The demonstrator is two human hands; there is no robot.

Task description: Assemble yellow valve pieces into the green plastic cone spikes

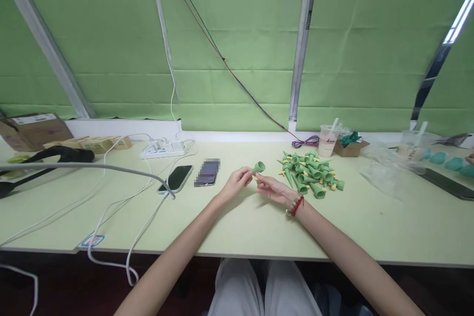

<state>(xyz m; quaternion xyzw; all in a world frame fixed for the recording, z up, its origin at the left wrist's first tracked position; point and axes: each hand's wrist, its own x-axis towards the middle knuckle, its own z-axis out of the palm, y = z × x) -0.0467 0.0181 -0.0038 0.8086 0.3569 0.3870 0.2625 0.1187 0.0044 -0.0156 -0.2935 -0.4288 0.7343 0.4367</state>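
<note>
My left hand (239,181) is closed on a small green cone-shaped piece (259,167), its wide hollow end facing up and right. Close beside it, my right hand (274,188) pinches a tiny yellow piece (256,177) just under the cone's rim. Whether the yellow piece is joined to the cone cannot be made out. To the right of my right hand lies a heap of similar green cones (313,174), many with small yellow parts on them.
Two phones (177,179) lie left of my hands, near white cables and a power strip (166,148). Behind the heap stand a drink cup (327,141) and a small cardboard box (350,148). A clear plastic bag (383,175) lies right. Another person's fingers show at the right edge.
</note>
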